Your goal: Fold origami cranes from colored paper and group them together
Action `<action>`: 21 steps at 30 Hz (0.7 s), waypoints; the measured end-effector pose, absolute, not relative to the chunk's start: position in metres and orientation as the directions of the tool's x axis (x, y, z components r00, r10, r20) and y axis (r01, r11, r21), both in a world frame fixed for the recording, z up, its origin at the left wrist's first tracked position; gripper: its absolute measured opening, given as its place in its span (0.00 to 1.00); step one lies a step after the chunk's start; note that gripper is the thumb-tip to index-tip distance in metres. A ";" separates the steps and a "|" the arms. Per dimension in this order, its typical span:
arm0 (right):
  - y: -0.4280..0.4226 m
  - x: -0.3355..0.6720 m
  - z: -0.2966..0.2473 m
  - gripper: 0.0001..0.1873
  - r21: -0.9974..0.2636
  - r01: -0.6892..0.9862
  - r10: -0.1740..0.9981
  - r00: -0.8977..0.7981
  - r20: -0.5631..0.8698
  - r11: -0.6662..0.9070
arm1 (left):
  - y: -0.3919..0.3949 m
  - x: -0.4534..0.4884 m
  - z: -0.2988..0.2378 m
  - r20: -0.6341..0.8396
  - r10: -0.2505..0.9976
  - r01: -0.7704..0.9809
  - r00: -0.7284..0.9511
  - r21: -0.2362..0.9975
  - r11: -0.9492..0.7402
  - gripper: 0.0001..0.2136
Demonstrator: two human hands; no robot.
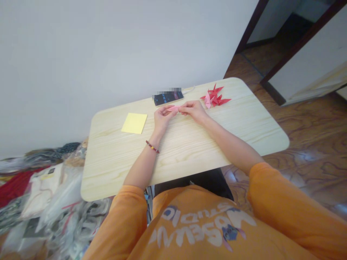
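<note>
A small piece of pink origami paper (173,108) is held between my two hands, just above the middle of the table. My left hand (163,116) pinches its left part between thumb and fingers. At the right end, my right hand (194,110) pinches it with the fingertips. Its exact folded form is partly hidden by my fingers. To the right lies a cluster of folded paper cranes, several red (216,97) and a pink one (208,100). A yellow square paper stack (135,123) lies left of my left hand.
A phone (168,96) with a lit screen and a cable lies at the table's back edge by the wall. The pale wooden table (108,155) has rounded corners. Bagged clothes (54,195) are heaped on the left; a doorway is at the right.
</note>
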State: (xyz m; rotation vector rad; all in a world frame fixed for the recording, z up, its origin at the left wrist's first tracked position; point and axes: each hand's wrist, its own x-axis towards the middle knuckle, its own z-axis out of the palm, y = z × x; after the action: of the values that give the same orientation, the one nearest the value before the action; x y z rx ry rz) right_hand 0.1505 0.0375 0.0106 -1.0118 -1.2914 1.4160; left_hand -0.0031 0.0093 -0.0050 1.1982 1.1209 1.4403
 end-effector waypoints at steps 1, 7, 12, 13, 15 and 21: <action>0.037 0.150 0.011 0.17 -0.995 -0.104 0.972 -0.233 0.015 -0.010 | 0.009 -0.003 -0.006 0.148 0.982 -0.095 -0.113 0.983 -0.159 0.19; 0.034 0.150 0.014 0.19 -0.997 -0.077 0.973 -0.229 0.032 0.015 | 0.009 -0.004 -0.005 0.115 0.977 -0.102 -0.180 0.986 -0.135 0.16; 0.035 0.153 0.018 0.14 -0.994 -0.018 0.976 -0.191 0.108 0.106 | 0.008 -0.003 -0.001 0.086 0.984 -0.119 -0.156 0.987 -0.106 0.16; 0.034 0.153 0.019 0.13 -0.992 0.005 0.975 -0.186 0.119 0.122 | 0.008 -0.003 -0.001 0.086 0.985 -0.126 -0.148 0.986 -0.105 0.16; 0.033 0.154 0.019 0.11 -0.984 0.055 0.974 -0.165 0.159 0.170 | 0.007 -0.003 -0.001 0.082 0.987 -0.144 -0.140 0.984 -0.103 0.17; 0.027 0.155 0.017 0.04 -0.882 0.227 0.909 -0.154 0.386 0.413 | 0.007 -0.001 -0.002 0.070 0.987 -0.219 -0.145 0.971 -0.101 0.17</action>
State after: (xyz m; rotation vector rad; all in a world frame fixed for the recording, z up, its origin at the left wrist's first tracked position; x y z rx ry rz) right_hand 0.1549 0.0274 0.0175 -1.0152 -1.6408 0.8305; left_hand -0.0010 0.0069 -0.0016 1.0318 1.0925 1.4712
